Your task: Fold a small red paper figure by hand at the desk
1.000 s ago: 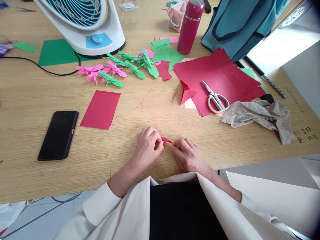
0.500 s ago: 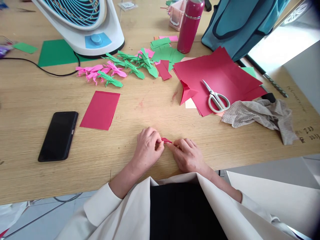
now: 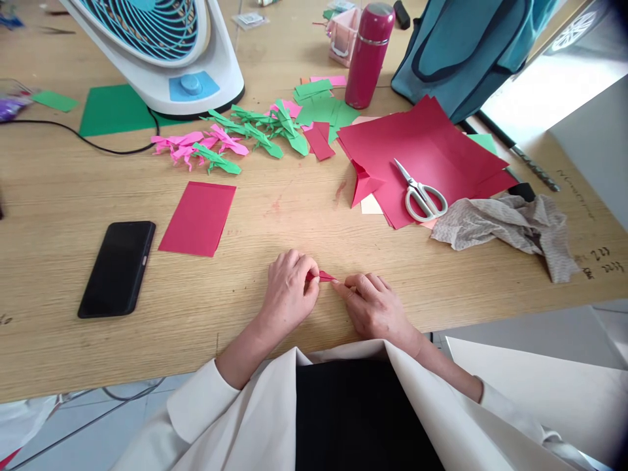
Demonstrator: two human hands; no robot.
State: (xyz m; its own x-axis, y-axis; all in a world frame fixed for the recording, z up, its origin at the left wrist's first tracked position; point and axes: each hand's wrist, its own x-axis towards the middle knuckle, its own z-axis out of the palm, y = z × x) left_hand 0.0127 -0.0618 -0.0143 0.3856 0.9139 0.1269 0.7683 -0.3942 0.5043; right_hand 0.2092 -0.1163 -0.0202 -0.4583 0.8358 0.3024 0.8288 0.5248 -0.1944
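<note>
A small folded piece of red paper point(image 3: 326, 277) lies between my two hands near the front edge of the wooden table point(image 3: 49, 190). My left hand point(image 3: 289, 288) is closed, pinching its left end. My right hand point(image 3: 373, 306) is closed too, fingertips pressed on its right end. Most of the paper is hidden under my fingers.
A red rectangle of paper point(image 3: 199, 218) and a black phone point(image 3: 118, 267) lie to the left. Folded green and pink paper figures point(image 3: 235, 134) sit further back by a white fan point(image 3: 161, 46). Red sheets point(image 3: 422, 154) with scissors point(image 3: 422, 194), a crumpled cloth point(image 3: 510, 226), a red flask point(image 3: 367, 55) and a blue bag point(image 3: 466, 46) are on the right.
Both hands stay on the small red paper with only slight finger movement. The view has shifted a little.
</note>
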